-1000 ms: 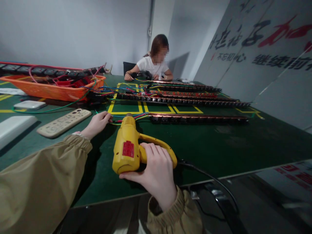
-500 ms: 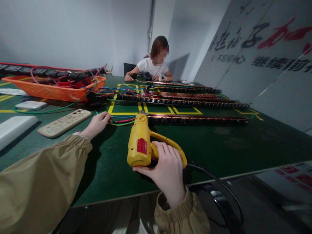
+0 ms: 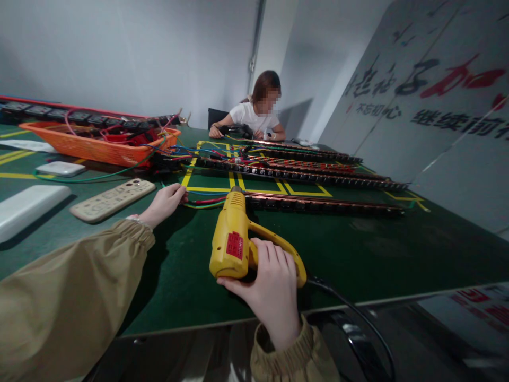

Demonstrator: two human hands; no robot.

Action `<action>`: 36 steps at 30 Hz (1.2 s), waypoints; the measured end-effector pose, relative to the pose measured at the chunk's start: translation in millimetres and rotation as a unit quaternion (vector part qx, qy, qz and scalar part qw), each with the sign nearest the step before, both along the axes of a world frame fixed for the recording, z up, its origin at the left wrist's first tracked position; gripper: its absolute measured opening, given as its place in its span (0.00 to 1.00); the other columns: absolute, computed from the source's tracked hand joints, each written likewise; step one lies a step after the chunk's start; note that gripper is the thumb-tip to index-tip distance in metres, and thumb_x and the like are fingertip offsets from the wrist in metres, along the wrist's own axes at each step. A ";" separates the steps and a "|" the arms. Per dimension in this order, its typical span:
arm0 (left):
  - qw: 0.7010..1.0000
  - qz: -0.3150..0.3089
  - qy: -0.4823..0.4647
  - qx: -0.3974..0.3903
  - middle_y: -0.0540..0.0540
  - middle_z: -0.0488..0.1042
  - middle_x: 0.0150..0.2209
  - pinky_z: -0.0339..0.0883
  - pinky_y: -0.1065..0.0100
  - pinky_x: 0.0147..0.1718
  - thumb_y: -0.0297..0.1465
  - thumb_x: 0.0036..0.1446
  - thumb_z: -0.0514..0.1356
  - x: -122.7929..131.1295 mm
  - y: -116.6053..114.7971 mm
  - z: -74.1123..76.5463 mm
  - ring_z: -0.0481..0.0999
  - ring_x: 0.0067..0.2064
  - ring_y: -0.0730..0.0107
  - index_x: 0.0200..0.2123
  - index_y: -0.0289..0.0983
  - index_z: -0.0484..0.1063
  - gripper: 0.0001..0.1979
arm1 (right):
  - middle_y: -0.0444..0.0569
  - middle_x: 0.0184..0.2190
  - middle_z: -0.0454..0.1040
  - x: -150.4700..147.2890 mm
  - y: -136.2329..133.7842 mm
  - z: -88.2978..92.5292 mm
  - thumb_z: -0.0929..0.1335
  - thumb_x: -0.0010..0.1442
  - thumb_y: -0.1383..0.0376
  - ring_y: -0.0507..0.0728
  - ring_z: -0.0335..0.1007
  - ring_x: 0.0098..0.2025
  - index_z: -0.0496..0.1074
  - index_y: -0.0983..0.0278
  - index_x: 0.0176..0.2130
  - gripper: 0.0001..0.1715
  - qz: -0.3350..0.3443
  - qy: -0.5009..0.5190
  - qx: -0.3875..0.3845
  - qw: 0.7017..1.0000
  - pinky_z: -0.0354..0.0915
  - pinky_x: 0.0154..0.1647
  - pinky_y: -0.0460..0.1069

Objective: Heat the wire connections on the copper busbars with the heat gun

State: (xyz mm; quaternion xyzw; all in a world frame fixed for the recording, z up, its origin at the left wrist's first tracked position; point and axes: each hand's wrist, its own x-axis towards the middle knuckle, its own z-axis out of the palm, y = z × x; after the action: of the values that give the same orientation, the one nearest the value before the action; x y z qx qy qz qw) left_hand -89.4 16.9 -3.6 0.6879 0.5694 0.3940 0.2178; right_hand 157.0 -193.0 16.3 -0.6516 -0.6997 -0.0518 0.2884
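Note:
My right hand (image 3: 274, 289) is wrapped round the handle of a yellow heat gun (image 3: 228, 231), its thumb under the rear of the body. The nozzle points away from me, close to the left end of a long black strip (image 3: 318, 204) with a copper-coloured upper edge. Blue, red and yellow-green wires (image 3: 207, 201) run left from that end. My left hand (image 3: 165, 204) is closed on the ends of these wires; a green tip shows beyond the fingers. A black cord (image 3: 345, 300) trails from the heat gun over the table's front edge.
An orange basket (image 3: 131, 154) with wires and parts stands at the back left. A beige remote-like strip (image 3: 113, 200), a white box (image 3: 34, 209) and a small white case (image 3: 61, 168) lie left. More strips (image 3: 306, 174) lie beyond. A person (image 3: 258, 114) sits across the green table (image 3: 377, 249).
The view has shifted slightly, so the scene sits a little lower and to the right. Both hands keep their holds, and the heat gun stays by the strip's left end.

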 end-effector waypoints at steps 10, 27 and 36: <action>1.000 0.002 0.024 0.012 0.48 0.72 0.23 0.58 0.71 0.27 0.46 0.55 0.47 -0.7 4.1 -1.8 0.68 0.27 0.71 0.23 0.35 0.68 0.22 | 0.54 0.40 0.67 -12.8 -2.2 1.9 0.63 0.43 0.33 0.63 0.62 0.43 0.64 0.68 0.48 0.49 -0.018 -0.038 -0.009 0.999 0.57 0.46 0.59; 1.000 0.001 0.018 0.018 0.48 0.71 0.22 0.56 0.71 0.28 0.46 0.56 0.45 1.9 4.5 -4.0 0.68 0.26 0.70 0.20 0.36 0.67 0.23 | 0.58 0.39 0.69 -53.8 -3.9 -3.8 0.61 0.43 0.32 0.66 0.63 0.40 0.66 0.72 0.47 0.52 0.008 -0.048 0.047 0.998 0.60 0.42 0.62; 1.000 -0.005 0.010 0.017 0.48 0.70 0.20 0.55 0.70 0.27 0.47 0.55 0.46 1.5 4.2 -5.0 0.66 0.25 0.70 0.19 0.35 0.67 0.25 | 0.58 0.38 0.69 -68.3 -2.2 -6.0 0.62 0.40 0.30 0.66 0.64 0.38 0.67 0.71 0.46 0.53 0.035 -0.033 0.057 0.997 0.61 0.41 0.62</action>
State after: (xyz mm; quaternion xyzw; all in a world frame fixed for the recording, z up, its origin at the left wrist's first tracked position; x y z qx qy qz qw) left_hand -88.0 21.1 -8.6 0.6978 0.5616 0.3959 0.2025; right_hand 88.6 -195.2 10.3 -0.6075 -0.7269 -0.1029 0.3033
